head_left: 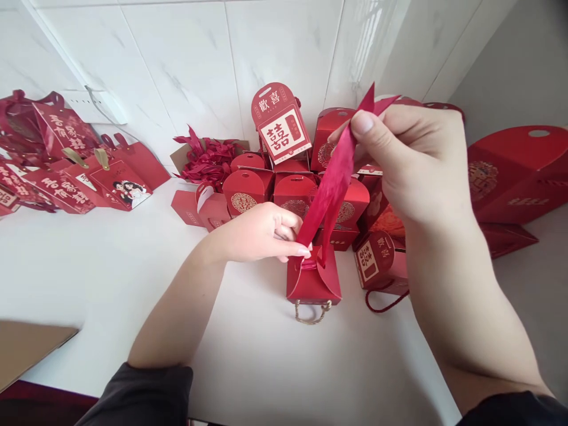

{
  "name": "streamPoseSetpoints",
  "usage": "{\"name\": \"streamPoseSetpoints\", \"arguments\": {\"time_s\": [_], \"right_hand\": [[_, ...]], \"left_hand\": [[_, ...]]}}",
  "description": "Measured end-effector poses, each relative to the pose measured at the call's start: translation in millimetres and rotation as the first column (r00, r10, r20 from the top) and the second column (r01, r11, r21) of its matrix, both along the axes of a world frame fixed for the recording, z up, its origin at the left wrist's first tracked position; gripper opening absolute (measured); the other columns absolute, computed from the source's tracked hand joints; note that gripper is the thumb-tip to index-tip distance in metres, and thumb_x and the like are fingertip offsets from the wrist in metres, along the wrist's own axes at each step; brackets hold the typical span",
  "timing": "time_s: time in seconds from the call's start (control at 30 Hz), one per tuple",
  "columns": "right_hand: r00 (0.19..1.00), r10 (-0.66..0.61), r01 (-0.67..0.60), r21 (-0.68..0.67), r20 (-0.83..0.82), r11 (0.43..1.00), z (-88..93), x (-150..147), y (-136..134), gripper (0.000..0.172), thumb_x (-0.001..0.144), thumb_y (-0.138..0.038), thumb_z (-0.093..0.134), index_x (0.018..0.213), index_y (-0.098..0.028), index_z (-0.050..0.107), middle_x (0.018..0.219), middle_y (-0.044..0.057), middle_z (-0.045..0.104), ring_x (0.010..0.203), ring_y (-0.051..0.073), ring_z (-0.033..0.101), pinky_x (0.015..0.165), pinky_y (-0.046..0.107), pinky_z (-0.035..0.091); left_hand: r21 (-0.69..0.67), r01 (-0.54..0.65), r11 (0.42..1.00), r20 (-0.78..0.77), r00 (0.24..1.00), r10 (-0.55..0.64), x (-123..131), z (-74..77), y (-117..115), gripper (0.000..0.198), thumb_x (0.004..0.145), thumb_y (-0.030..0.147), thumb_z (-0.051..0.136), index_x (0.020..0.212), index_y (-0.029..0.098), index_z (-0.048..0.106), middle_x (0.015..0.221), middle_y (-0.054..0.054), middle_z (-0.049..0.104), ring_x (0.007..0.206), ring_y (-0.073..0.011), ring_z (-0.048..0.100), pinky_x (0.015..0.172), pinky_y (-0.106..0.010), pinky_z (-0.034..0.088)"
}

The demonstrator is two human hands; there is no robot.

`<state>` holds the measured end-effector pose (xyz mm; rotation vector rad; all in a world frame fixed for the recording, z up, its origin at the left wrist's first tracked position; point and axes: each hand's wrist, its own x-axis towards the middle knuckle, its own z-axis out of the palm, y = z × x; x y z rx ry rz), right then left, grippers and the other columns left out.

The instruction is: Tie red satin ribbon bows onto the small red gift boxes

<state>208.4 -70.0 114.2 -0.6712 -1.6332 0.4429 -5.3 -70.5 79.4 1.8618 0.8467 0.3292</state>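
Note:
A small red gift box (315,287) stands on the white tabletop, with a twisted cord handle (313,319) on its near side. A red satin ribbon (326,189) runs through the slots at the box's top and rises in two strands. Up high, my right hand (417,160) pinches both ribbon ends together between thumb and fingers, the tips sticking out above. My left hand (266,234) is closed at the ribbon's lower part, just over the box top, thumb against the ribbon; its curled fingers are partly hidden.
Behind the box stand several red boxes (244,192), a tilted box with white label (284,133), and a pile of loose ribbons (206,160). Red gift bags (122,180) fill the left back; a large red box (515,171) stands right. Cardboard (35,349) lies front left.

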Motion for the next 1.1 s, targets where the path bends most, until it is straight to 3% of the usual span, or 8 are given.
{"name": "streamPoseSetpoints", "arguments": {"time_s": [0.17, 0.3, 0.47, 0.53, 0.63, 0.73, 0.9, 1.1], "right_hand": [[0.995, 0.103, -0.102, 0.059, -0.015, 0.993, 6.3, -1, -3, 0.034, 0.095, -0.021, 0.056, 0.062, -0.018, 0.065, 0.058, -0.005, 0.059, 0.056, 0.008, 0.058, 0.052, 0.023, 0.048], [0.996, 0.027, -0.029, 0.019, 0.086, 0.999, 5.3, -3, -24, 0.033, 0.094, -0.026, 0.06, 0.062, -0.02, 0.066, 0.056, -0.004, 0.052, 0.069, 0.013, 0.064, 0.062, 0.027, 0.05], [0.989, 0.024, -0.016, -0.053, 0.148, 0.998, -16.1, 2, -48, 0.031, 0.094, -0.029, 0.061, 0.064, -0.021, 0.067, 0.061, -0.002, 0.055, 0.072, 0.015, 0.063, 0.062, 0.027, 0.048], [0.981, 0.082, -0.064, -0.109, 0.175, 0.992, -25.8, 6, -50, 0.031, 0.093, -0.031, 0.062, 0.065, -0.021, 0.065, 0.065, -0.001, 0.059, 0.068, 0.014, 0.06, 0.06, 0.027, 0.046], [0.945, 0.18, -0.127, -0.2, 0.275, 0.972, -33.7, 10, -49, 0.027, 0.091, -0.037, 0.064, 0.069, -0.021, 0.067, 0.072, 0.001, 0.065, 0.065, 0.014, 0.056, 0.059, 0.029, 0.045], [0.928, 0.204, -0.138, -0.219, 0.312, 0.966, -34.6, 9, -43, 0.029, 0.091, -0.042, 0.064, 0.07, -0.022, 0.069, 0.071, 0.001, 0.065, 0.065, 0.016, 0.056, 0.059, 0.03, 0.044], [0.962, 0.111, -0.087, -0.106, 0.248, 0.991, -34.2, -4, -38, 0.031, 0.091, -0.039, 0.064, 0.065, -0.022, 0.065, 0.061, -0.001, 0.057, 0.058, 0.014, 0.051, 0.054, 0.029, 0.038], [0.976, -0.196, 0.204, 0.083, -0.097, 0.975, -31.3, -22, -39, 0.036, 0.092, -0.024, 0.062, 0.056, -0.024, 0.057, 0.054, -0.002, 0.042, 0.053, 0.014, 0.041, 0.051, 0.032, 0.028]], "left_hand": [[0.13, 0.022, 0.991, 0.042, 0.999, -0.028, -4, -1.6, -10, 0.017, 0.081, 0.03, 0.071, 0.09, 0.016, 0.07, 0.095, -0.006, 0.073, 0.086, -0.0195, 0.07, 0.077, -0.032, 0.057], [0.332, -0.079, 0.94, 0.091, 0.994, 0.052, -4, -28.5, -7, 0.057, 0.066, 0.033, 0.084, 0.116, 0.022, 0.06, 0.119, -0.007, 0.065, 0.109, -0.0248, 0.063, 0.091, -0.039, 0.053], [0.282, 0.094, 0.955, -0.02, 0.996, -0.092, -8, -61.3, -19, 0.077, 0.06, 0.037, 0.088, 0.128, 0.027, 0.053, 0.124, -0.009, 0.062, 0.112, -0.0296, 0.062, 0.091, -0.043, 0.053], [0.355, 0.042, 0.934, -0.082, 0.997, -0.014, -10, -69.2, -29, 0.078, 0.06, 0.04, 0.087, 0.13, 0.028, 0.054, 0.124, -0.009, 0.063, 0.118, -0.0327, 0.058, 0.096, -0.047, 0.05], [0.498, -0.165, 0.852, -0.078, 0.969, 0.233, -14, -80.5, -41, 0.086, 0.063, 0.047, 0.084, 0.139, 0.029, 0.047, 0.135, -0.009, 0.056, 0.131, -0.0352, 0.047, 0.107, -0.053, 0.04], [0.46, -0.319, 0.829, 0.001, 0.933, 0.359, -20, -93.3, -46, 0.092, 0.067, 0.049, 0.082, 0.145, 0.029, 0.037, 0.142, -0.01, 0.052, 0.136, -0.0327, 0.044, 0.112, -0.051, 0.037], [0.279, -0.319, 0.906, 0.074, 0.947, 0.311, -27, -106.0, -39, 0.086, 0.069, 0.044, 0.082, 0.141, 0.027, 0.039, 0.14, -0.011, 0.056, 0.133, -0.0312, 0.05, 0.112, -0.05, 0.037], [0.31, -0.169, 0.936, 0.023, 0.985, 0.17, -27, -97.5, -32, 0.065, 0.073, 0.043, 0.08, 0.13, 0.027, 0.053, 0.132, -0.009, 0.063, 0.126, -0.0315, 0.057, 0.116, -0.054, 0.027]]}}
